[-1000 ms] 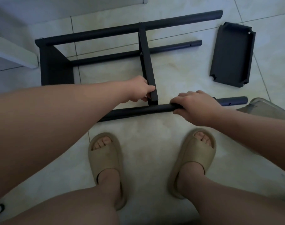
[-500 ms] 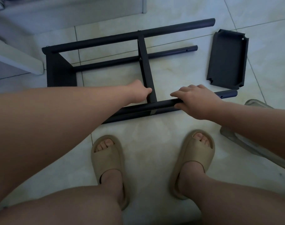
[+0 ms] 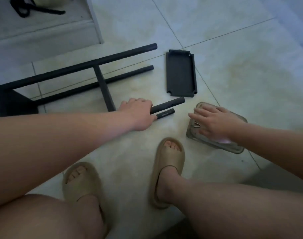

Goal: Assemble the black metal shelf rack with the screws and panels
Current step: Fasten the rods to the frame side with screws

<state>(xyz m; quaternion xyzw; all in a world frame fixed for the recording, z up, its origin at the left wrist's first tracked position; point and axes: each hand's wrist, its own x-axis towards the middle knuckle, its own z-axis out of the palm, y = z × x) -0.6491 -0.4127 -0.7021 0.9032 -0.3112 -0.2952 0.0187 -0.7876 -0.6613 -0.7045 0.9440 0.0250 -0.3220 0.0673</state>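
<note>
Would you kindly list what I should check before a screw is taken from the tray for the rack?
1. Left hand holds the near posts: ok.
2. Right hand over the clear tray, fingers straight: ok.
3. Screws visible in the tray: ok.
4. A screw pinched: not ok.
5. Loose panel fitted to the frame: not ok, it lies apart.
6. Post holes lined up with the crosspiece: cannot tell.

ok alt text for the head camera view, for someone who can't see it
A person's left hand grips the near black tubes of a partly built rack lying on a tiled floor, while the right hand reaches open-fingered into a clear tray holding screws. A loose black panel lies beyond, and beige slides show below.
</note>
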